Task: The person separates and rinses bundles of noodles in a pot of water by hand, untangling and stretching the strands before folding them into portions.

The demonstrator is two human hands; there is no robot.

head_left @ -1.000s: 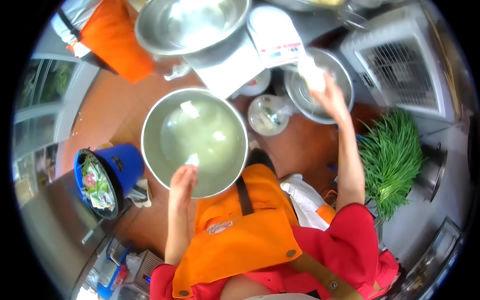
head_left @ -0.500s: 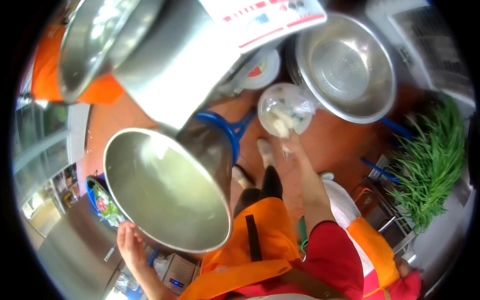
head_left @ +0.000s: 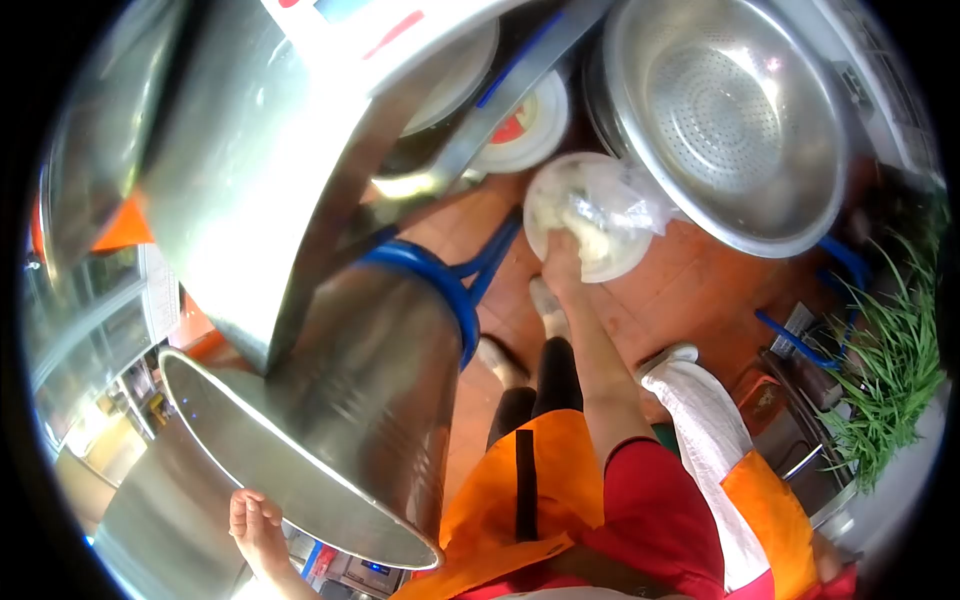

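My right hand (head_left: 563,262) reaches low into a round white tub (head_left: 545,200) on the floor, its fingers wrapped round a pale white item (head_left: 592,243) that looks like a radish or similar. Clear plastic film (head_left: 640,210) lies at the tub's right side. At the lower left my left hand (head_left: 257,520) is raised beside the rim of a tall steel pot (head_left: 380,400), its fingers curled; whether anything is in them is too small to tell. The pot stands on a blue stand (head_left: 465,310).
A perforated steel colander (head_left: 720,110) stands at the upper right. A steel table (head_left: 250,180) with a white scale (head_left: 385,40) juts in from the upper left. Green stalks (head_left: 890,400) lie at the far right. A person in an orange apron (head_left: 765,510) is beside me.
The view has tipped down toward the floor. My right hand has gone from over the colander down into the tub with the pale item. My left hand has moved outward from above the pot.
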